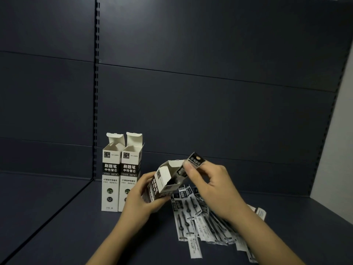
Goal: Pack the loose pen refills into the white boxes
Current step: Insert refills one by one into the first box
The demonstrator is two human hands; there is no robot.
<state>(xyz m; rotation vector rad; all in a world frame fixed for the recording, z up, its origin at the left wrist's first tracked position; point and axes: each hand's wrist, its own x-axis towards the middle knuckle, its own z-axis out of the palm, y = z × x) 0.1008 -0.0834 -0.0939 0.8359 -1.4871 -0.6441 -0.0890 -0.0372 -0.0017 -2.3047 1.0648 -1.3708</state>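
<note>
My right hand pinches the top end of a small bunch of refills between thumb and fingers. My left hand is curled around a white box, holding it up off the shelf.

The box leans. Its open mouth points up and to the right, toward my right hand. The bunch is long and thin, and its long side slants down and left, right into that mouth. The low end looks to be inside the box already, but I cannot tell how deep. So I think the next push should go down and left, along the box. If the bunch tips sideways, it could catch on the open flap.

Just below my right hand lies the pile of loose refills, flat on the shelf, fanned out with their long sides running mostly away from me. My right hand is the nearer one to it, so that hand should fetch the next bunch.

To the left, 2 more boxes stand upright, side by side and touching, lids open. I cannot see if anything is inside them.
</note>
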